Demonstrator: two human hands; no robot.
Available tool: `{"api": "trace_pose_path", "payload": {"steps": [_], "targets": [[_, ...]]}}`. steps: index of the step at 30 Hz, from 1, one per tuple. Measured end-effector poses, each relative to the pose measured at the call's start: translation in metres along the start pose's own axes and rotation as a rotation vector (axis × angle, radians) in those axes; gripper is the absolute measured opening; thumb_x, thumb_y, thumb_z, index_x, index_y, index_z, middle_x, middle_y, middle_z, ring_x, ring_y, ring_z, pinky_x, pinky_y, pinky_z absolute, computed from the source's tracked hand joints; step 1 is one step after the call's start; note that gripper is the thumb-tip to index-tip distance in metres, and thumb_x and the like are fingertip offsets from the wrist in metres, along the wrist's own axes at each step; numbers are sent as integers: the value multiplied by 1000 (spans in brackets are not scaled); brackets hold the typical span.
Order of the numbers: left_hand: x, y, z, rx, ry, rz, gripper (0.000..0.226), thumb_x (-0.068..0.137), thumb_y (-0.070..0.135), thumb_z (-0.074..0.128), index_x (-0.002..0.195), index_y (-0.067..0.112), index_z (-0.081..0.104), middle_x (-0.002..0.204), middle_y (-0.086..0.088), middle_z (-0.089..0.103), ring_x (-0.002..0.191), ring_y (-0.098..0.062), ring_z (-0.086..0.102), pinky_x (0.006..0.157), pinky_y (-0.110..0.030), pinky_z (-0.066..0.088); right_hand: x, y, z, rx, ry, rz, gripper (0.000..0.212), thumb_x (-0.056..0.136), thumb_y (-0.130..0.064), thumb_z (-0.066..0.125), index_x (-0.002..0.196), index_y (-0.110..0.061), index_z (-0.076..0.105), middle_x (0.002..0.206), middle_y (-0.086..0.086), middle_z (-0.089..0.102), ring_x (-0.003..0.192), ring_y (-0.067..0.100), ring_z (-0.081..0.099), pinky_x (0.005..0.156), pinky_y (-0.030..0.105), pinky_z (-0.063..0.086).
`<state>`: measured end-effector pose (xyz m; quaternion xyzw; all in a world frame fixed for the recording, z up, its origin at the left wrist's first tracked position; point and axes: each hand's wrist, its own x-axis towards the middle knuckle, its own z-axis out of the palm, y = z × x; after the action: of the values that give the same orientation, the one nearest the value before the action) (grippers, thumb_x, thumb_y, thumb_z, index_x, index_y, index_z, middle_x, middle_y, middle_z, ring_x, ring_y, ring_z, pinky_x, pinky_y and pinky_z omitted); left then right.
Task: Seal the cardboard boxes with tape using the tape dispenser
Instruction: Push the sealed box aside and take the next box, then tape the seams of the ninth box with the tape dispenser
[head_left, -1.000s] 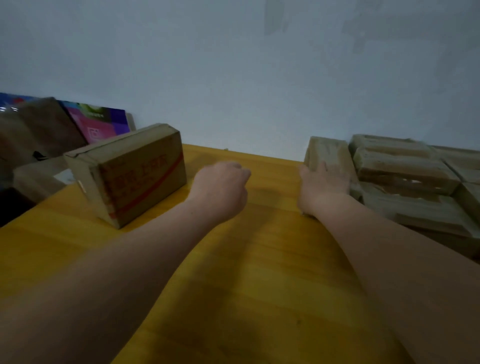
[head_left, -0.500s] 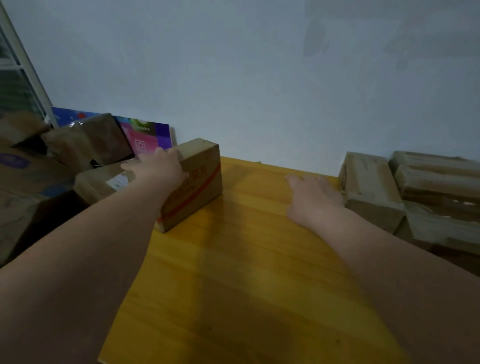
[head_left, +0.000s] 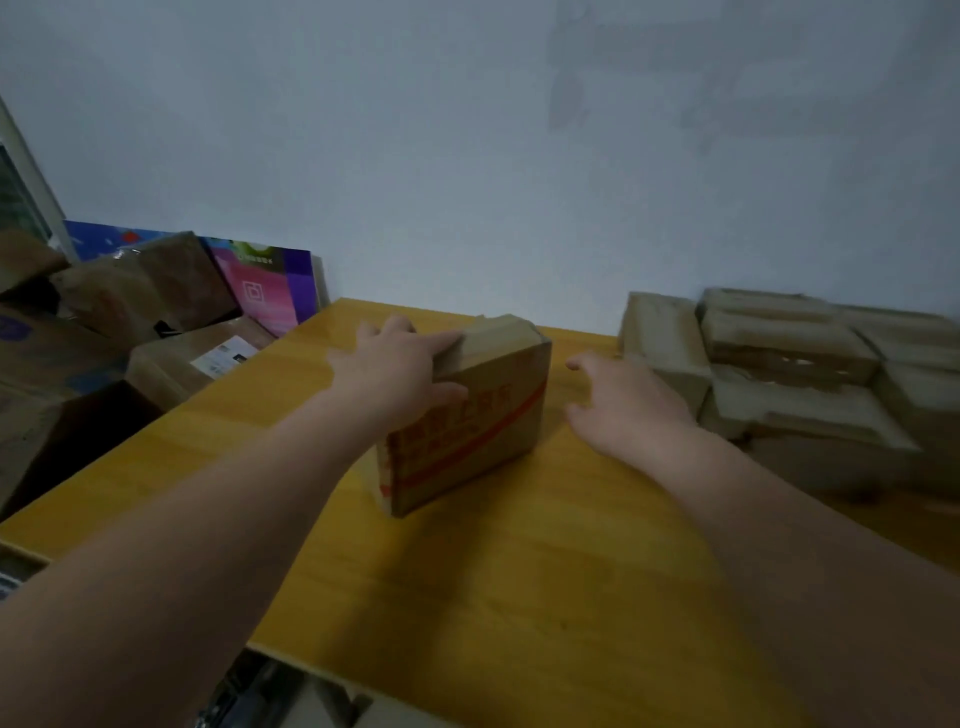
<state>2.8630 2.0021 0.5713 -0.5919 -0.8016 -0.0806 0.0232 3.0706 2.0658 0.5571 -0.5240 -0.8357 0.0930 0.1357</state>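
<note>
A brown cardboard box (head_left: 483, 431) with red print and a red stripe stands on the yellow wooden table (head_left: 467, 582), near its middle. My left hand (head_left: 400, 369) grips the box's top left end, fingers over the top and thumb on the front face. To the right of the box my right hand (head_left: 623, 405) hovers with fingers spread, apart from the box and holding nothing. No tape dispenser is in view.
A stack of several cardboard boxes (head_left: 795, 374) fills the table's back right corner against the wall. Left of the table lie more boxes (head_left: 145, 291) and a colourful carton (head_left: 260, 286). The table's near edge runs across the lower left.
My left hand took hold of the box at the table's left edge and has pulled it right, toward the table's middle. My right hand has left the stack and opened beside the box.
</note>
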Motion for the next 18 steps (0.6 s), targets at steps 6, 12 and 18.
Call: {"api": "trace_pose_path", "payload": {"steps": [6,12,18], "targets": [[-77,56,-1,-33,1,192,61,83,65,51,138,58,24,130,0,38,118,-29,35,91,-54,40,-90,73,-19,-49,78,218,40,91,-21,55,130,-27,49,106,-1,61,80,16,52,65,33,50],[-122,93,1,-163,-79,331,61,83,62,53,137,61,24,136,4,37,122,-25,32,98,-55,37,-163,137,-18,-153,-91,498,33,87,-24,59,116,-17,45,98,3,51,89,22,54,72,36,51],[-145,110,5,-112,-63,470,58,85,59,51,136,62,23,145,8,28,128,-22,28,104,-51,32,-195,150,-9,-232,-104,524,26,89,-26,58,100,-18,36,89,3,54,80,21,57,57,29,42]]}}
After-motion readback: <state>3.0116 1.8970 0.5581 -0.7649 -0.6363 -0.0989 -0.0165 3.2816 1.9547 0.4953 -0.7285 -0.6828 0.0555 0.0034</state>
